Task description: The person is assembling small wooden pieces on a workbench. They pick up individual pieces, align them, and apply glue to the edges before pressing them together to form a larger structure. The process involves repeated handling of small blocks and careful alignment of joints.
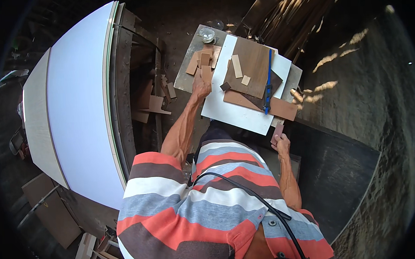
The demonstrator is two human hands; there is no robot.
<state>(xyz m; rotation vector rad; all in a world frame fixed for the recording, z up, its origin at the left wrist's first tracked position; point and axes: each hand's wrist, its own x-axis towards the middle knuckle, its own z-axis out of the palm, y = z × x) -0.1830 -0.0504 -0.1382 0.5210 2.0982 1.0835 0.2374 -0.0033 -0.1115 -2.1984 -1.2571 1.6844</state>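
My left hand (201, 86) is closed on a small brown wood piece (206, 74) at the left side of the work table. Just beyond it lies a pile of small wood pieces (192, 64). Lower and to the right, my right hand (282, 144) grips a small reddish-brown wood block (277, 133) by the table's near edge. Between the hands, a white board (214, 103) carries a brown wood panel (255, 62). Two pale strips, one a thin wood strip (237, 66), rest on that panel. A long blue tool (269, 76), resembling a caliper, lies along its right side.
A clear glass jar (206, 35) stands at the table's far left corner. Large white sheets (81, 102) rise on my left, beside wood offcuts (155, 105). A dark board (338, 165) is at my right. Long timber strips (290, 14) lean at the back. A black cable (247, 190) crosses my shirt.
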